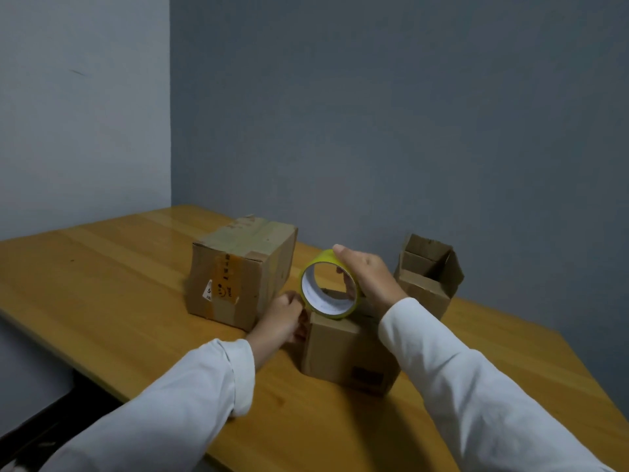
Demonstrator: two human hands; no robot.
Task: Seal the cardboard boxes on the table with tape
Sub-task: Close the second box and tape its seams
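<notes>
A: Where is the tape roll [329, 284] sitting?

B: On edge on top of the small closed box [347, 349], near that box's left front corner. Its open core faces the camera, and the yellow band runs around the outside.

A: And the right hand [366, 277]?

B: It lies over the roll from the upper right, fingers curled round the outer band, the thumb up at the top of the ring. So that grip is wrapped on the roll.

A: The left hand [284, 316]?

B: Lower, to the left, just beside the bottom left of the roll and against the upper left edge of the small box. The fingers are bunched together as if pinching something at the roll's lower rim, but whether a tape end sits between them I cannot tell; it is too small and dark there.

A: The other boxes?

B: A larger taped box [238, 270] stands on the counter [102, 284] to the left, close behind the left hand, with orange tape down its front face. An open box [429, 274] with raised flaps stands behind the right wrist, to the right. Both sleeves are white.
</notes>
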